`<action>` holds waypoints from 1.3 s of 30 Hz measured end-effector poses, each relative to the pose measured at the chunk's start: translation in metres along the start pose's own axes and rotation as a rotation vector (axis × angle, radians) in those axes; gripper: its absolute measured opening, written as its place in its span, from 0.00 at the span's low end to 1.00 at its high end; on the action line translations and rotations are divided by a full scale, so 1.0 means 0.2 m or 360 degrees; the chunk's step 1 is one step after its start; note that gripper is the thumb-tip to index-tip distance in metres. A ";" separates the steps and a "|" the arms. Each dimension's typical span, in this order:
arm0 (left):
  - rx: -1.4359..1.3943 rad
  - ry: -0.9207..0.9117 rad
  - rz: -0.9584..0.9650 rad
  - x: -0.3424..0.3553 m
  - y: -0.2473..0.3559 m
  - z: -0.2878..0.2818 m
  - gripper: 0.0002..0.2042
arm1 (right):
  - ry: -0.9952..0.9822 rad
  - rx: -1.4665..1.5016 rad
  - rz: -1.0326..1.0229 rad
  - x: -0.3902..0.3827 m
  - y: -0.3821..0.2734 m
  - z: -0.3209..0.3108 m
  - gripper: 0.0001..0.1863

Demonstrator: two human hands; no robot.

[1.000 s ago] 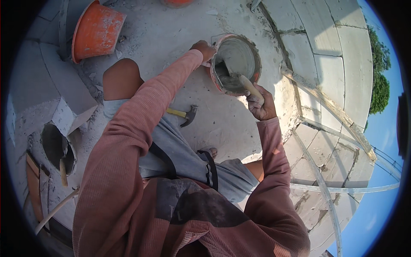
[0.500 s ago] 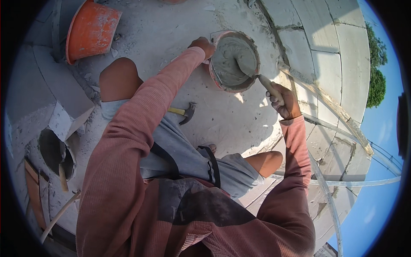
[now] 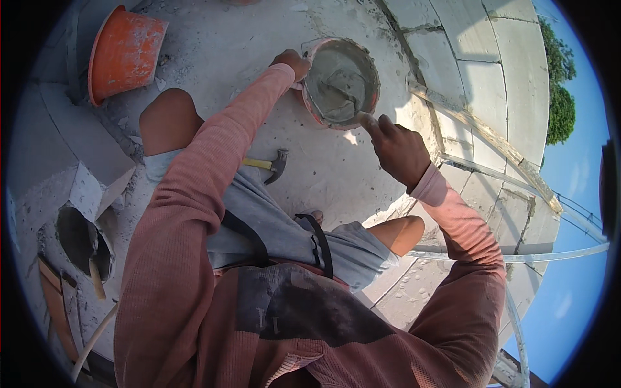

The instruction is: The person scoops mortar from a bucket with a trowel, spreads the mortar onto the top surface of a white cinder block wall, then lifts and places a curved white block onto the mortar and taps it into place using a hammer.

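My left hand [image 3: 294, 63] is closed on the left rim of a bucket [image 3: 305, 97], steadying it on the floor. Wet grey mortar [image 3: 333, 68] fills much of the bucket, its surface swirled and folded. Closed around the handle of a trowel [image 3: 365, 119], my right hand [image 3: 400, 150] is at the bucket's near right edge, back of the hand upward. The trowel's blade is mostly hidden down in the mortar. Between my knees and the bucket lies a claw hammer [image 3: 278, 167] with a yellow handle.
An orange tub [image 3: 128, 55] lies tipped at the far left. Pale blocks [image 3: 479, 97] form a wall on the right, with a wooden batten [image 3: 485, 132] and metal bars [image 3: 517, 257] beside it. At left, a wooden handle [image 3: 97, 278] sticks out of a dark round container [image 3: 74, 236].
My right hand has turned over, palm side down, and moved left and nearer the bucket. The trowel blade has sunk deeper into the mortar. My left hand keeps its hold on the rim.
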State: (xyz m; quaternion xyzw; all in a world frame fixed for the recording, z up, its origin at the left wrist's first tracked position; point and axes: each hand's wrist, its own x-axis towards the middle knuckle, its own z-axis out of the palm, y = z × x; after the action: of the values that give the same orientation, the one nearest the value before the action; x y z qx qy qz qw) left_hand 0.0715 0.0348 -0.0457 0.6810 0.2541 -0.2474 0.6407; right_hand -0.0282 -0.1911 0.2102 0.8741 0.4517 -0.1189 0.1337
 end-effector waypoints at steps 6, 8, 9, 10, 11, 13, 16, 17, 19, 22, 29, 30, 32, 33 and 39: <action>0.0145 0.0062 0.0004 -0.05 0.06 0.06 0.22 | -0.0257 0.0346 0.0392 -0.19 0.15 -0.28 0.28; 0.0253 0.0136 0.0057 -0.05 0.05 0.05 0.22 | -0.0303 0.0312 0.0368 -0.15 0.17 -0.17 0.26; 0.0272 0.0149 0.0050 -0.04 0.03 0.03 0.22 | -0.0345 0.0282 0.0336 -0.09 0.18 -0.08 0.24; 0.0280 0.0150 0.0052 -0.04 0.03 0.02 0.22 | -0.0340 0.0278 0.0335 -0.03 0.18 0.00 0.24; 0.0284 0.0155 0.0055 -0.05 0.03 0.01 0.22 | -0.0430 0.0101 0.0322 0.05 0.18 0.08 0.22; 0.0230 0.0121 -0.0005 -0.07 0.06 0.01 0.23 | -0.0499 -0.0208 0.0278 0.15 0.24 0.16 0.19; -0.0122 -0.0060 -0.0125 -0.17 0.17 0.09 0.23 | -0.0529 -0.0507 0.0235 0.17 0.45 0.15 0.20; -0.0111 -0.0046 -0.0127 -0.16 0.15 0.06 0.23 | -0.0540 -0.0518 0.0269 0.22 0.45 0.10 0.20; 0.0005 -0.0051 -0.0093 -0.12 0.09 0.02 0.23 | -0.0548 -0.0528 0.0292 0.24 0.45 0.04 0.19; 0.0359 0.0296 0.0047 -0.06 0.00 -0.04 0.22 | -0.0338 -0.0441 0.0311 0.32 0.42 0.02 0.18; 0.0247 0.0180 0.0011 -0.14 0.09 0.04 0.21 | -0.0062 -0.0473 0.0197 0.51 0.15 0.15 0.07; 0.0021 0.0119 -0.0009 -0.17 0.10 0.05 0.21 | -0.0072 -0.0472 0.0234 0.46 0.10 0.17 0.07; -0.0185 0.0058 -0.0022 -0.22 0.11 0.04 0.21 | -0.0200 -0.0573 -0.0065 0.36 -0.02 0.20 0.08; -0.0253 -0.0012 -0.0027 -0.21 0.09 0.02 0.21 | -0.0181 -0.0570 -0.0058 0.29 -0.04 0.19 0.08; -0.0354 -0.0148 -0.0078 -0.22 0.08 0.00 0.20 | -0.0025 -0.0072 0.0164 -0.17 0.12 -0.02 0.20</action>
State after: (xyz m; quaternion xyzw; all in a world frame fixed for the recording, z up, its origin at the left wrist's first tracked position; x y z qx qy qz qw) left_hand 0.0480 0.0327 -0.0046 0.5871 0.2665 -0.2647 0.7171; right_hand -0.0280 -0.2291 0.2280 0.8920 0.4076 -0.1084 0.1628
